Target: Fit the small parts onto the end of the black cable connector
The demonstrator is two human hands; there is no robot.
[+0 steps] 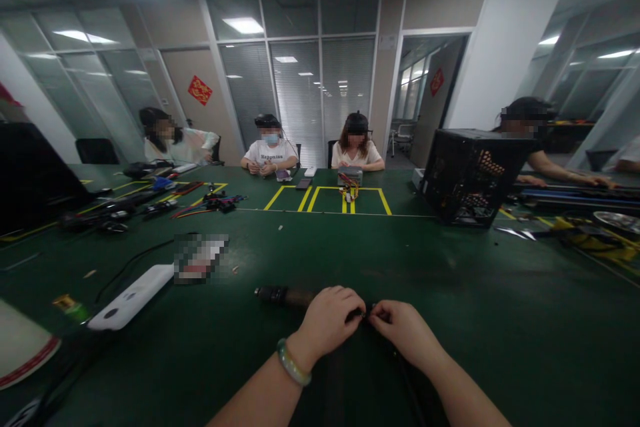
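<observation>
A dark cylindrical tool (295, 297), resembling an electric screwdriver with a metal tip at its left end, lies crosswise in front of me. My left hand (333, 317), wearing a pale green bangle (293, 362), is closed around its rear end. Close against it, my right hand (405, 333) pinches the end of a black cable (407, 380), which trails toward me under the right wrist. The fingertips nearly meet, and they hide the joint between tool and cable.
Left are a white power strip (133, 297), a pixelated flat item (201, 259), a green-and-gold spool-like item (71, 307) and a white container (23, 347). A black computer case (473, 177) stands right. Cables (215, 201) and yellow tape lines (347, 190) lie farther back. Several people sit around the table.
</observation>
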